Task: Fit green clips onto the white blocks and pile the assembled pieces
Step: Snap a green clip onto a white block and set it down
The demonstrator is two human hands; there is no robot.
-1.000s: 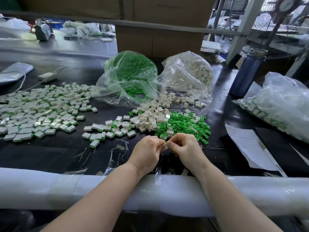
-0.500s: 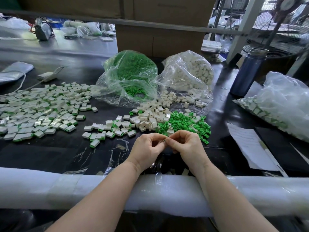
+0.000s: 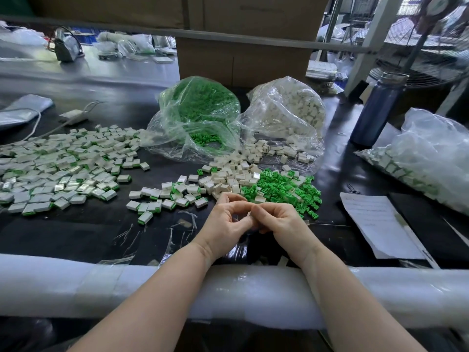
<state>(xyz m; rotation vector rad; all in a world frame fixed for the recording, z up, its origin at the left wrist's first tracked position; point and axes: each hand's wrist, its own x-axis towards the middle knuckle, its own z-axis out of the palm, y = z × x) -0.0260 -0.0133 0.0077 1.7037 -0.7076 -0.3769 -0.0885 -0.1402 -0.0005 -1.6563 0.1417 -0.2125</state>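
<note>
My left hand (image 3: 224, 222) and my right hand (image 3: 278, 221) meet fingertip to fingertip just above the black table, pinching a small white block (image 3: 249, 215) between them; most of it is hidden by the fingers. Just beyond lie loose green clips (image 3: 281, 189) and loose white blocks (image 3: 228, 177). A small group of assembled pieces (image 3: 162, 199) sits to the left, and a large spread of assembled pieces (image 3: 63, 168) covers the far left.
An open bag of green clips (image 3: 200, 115) and a bag of white blocks (image 3: 286, 110) stand behind. A blue bottle (image 3: 375, 110), a bag of pieces (image 3: 426, 158) and paper (image 3: 378, 222) are on the right. A white padded rail (image 3: 76, 285) runs along the near edge.
Both hands have stayed together and shifted slightly away from me toward the loose parts, the fingers reworking their pinch on the small piece.
</note>
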